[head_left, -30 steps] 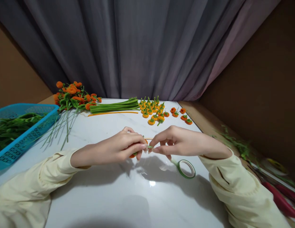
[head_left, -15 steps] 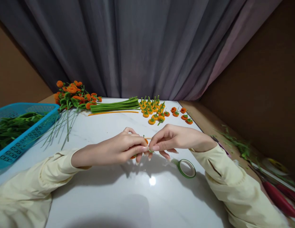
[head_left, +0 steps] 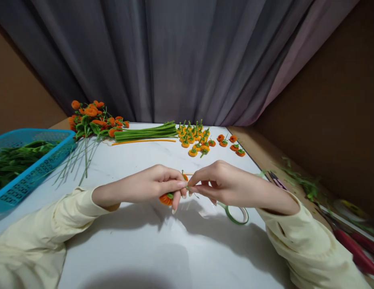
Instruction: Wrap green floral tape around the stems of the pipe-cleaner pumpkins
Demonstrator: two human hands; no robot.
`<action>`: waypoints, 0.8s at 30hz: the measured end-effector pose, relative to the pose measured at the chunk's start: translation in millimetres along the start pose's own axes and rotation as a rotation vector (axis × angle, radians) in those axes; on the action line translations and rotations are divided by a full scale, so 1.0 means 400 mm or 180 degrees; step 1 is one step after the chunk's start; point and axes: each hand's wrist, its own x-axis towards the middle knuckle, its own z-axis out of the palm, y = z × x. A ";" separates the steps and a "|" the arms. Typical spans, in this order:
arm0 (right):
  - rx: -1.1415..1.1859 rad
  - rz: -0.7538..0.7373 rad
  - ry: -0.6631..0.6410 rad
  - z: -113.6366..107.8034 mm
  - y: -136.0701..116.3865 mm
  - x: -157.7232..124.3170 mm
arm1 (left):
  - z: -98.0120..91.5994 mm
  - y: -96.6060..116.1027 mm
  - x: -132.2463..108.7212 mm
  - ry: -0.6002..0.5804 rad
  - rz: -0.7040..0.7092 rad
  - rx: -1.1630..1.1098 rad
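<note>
My left hand (head_left: 159, 182) is closed in a pinch above the white table. Below its fingers hangs an orange fuzzy flower (head_left: 166, 199) with a bit of green at its base, and another orange bit (head_left: 185, 177) shows above the fingertips. The right hand (head_left: 223, 180) meets it tip to tip, thumb and forefinger pressed together at the thin green stem. A strip runs from the roll of green tape (head_left: 229, 216) up under my right hand. Exactly what lies between the fingertips is mostly hidden. A thin pale stick (head_left: 188, 174) shows just behind them.
Behind the hands lie green pipe cleaner stems (head_left: 147, 133), yellow-orange flower heads (head_left: 193, 134), and several loose orange ones (head_left: 234, 147). Finished-looking orange flowers (head_left: 90, 112) are heaped at back left, near a blue basket (head_left: 33, 170) of green leaves. Red-handled pliers (head_left: 355, 251) lie at right.
My right hand has turned, its wrist shifting right and lower, while its fingertips stay near the left ones. More of the orange flower under my left hand now shows.
</note>
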 end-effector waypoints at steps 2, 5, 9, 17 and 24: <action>-0.0449 -0.0050 0.0281 0.016 -0.007 -0.006 | -0.003 0.002 0.002 -0.0022 -0.0152 -0.0262; -0.1299 0.0061 0.0500 0.045 -0.014 -0.011 | -0.008 -0.006 0.007 -0.0012 -0.0154 -0.0555; -0.2571 -0.0086 0.0855 0.080 -0.029 -0.016 | -0.016 -0.034 0.020 -0.0108 -0.0255 -0.1422; -0.3446 -0.0482 0.0886 0.097 -0.028 -0.004 | -0.019 -0.058 0.039 -0.0164 -0.0201 -0.1348; -0.2796 -0.0115 0.0220 0.081 0.000 0.007 | 0.033 -0.057 0.030 0.0692 0.0061 0.0539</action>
